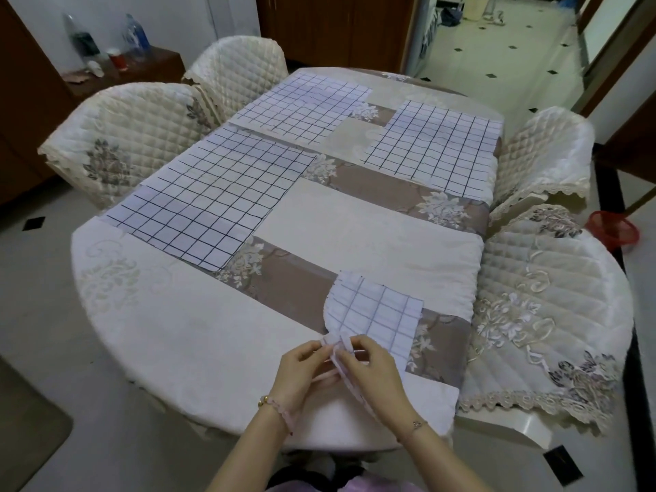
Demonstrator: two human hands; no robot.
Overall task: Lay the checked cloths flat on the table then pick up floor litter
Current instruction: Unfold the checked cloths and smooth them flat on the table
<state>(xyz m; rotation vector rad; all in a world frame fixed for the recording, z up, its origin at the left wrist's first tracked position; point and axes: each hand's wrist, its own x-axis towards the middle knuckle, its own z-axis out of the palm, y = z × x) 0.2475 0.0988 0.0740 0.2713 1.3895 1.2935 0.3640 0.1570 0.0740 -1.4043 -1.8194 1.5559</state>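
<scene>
Three white cloths with a dark check lie flat on the covered table [184,335]: a large one at the left [209,200], one at the far left [301,108] and one at the far right [436,147]. A fourth checked cloth [376,314] lies partly folded at the near edge, its far part curling over. My left hand [301,371] and my right hand [369,371] both pinch the bunched near edge of this cloth, close together just above the table.
Quilted cream chairs stand round the table: two on the left [131,136], two on the right [546,314]. A red basket [612,230] sits on the floor at the right. A dark side cabinet with bottles [135,37] stands at the back left. A tiled hallway opens beyond.
</scene>
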